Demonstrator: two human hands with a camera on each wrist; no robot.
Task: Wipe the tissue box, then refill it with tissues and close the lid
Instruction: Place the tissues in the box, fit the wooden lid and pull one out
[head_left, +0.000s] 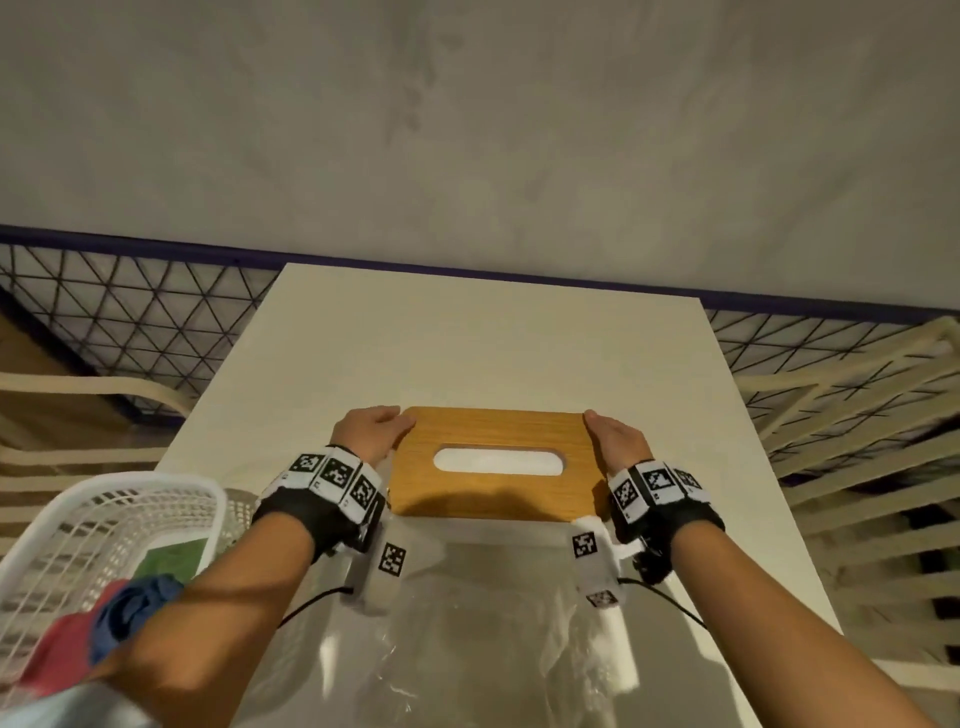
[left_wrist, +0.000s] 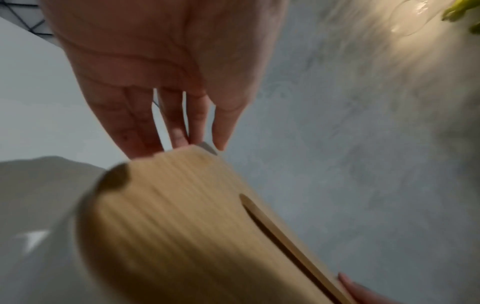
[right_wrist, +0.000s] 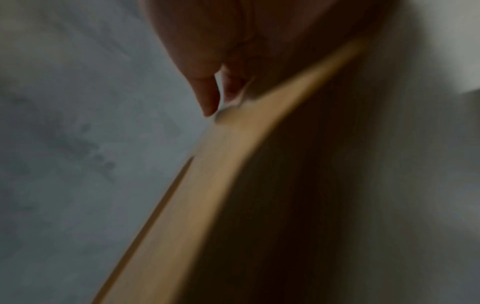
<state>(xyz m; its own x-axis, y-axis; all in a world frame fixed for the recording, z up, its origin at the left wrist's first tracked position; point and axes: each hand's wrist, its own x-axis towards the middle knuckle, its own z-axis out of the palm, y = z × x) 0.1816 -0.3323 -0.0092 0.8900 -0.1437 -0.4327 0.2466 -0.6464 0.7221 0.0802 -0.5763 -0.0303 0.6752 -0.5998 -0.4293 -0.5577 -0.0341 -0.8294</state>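
A wooden lid (head_left: 493, 426) with an oval slot sits flat on the tissue box at the middle of the white table (head_left: 467, 338). White tissue (head_left: 498, 461) shows through the slot. My left hand (head_left: 395, 417) lies against the lid's left end and my right hand (head_left: 596, 420) against its right end. In the left wrist view my left hand (left_wrist: 197, 142) has straight fingers, whose tips touch the far corner of the lid (left_wrist: 182, 216), with the box's white side (left_wrist: 59, 236) below. The blurred right wrist view shows my right hand (right_wrist: 215, 100) along the edge of the lid (right_wrist: 221, 174).
Crumpled clear plastic wrapping (head_left: 467, 623) lies on the table between my forearms. A white mesh basket (head_left: 104, 519) at the near left holds red and blue cloths (head_left: 104, 639). Slatted cream furniture (head_left: 857, 415) flanks the table, and a wire grid (head_left: 130, 312) runs behind it.
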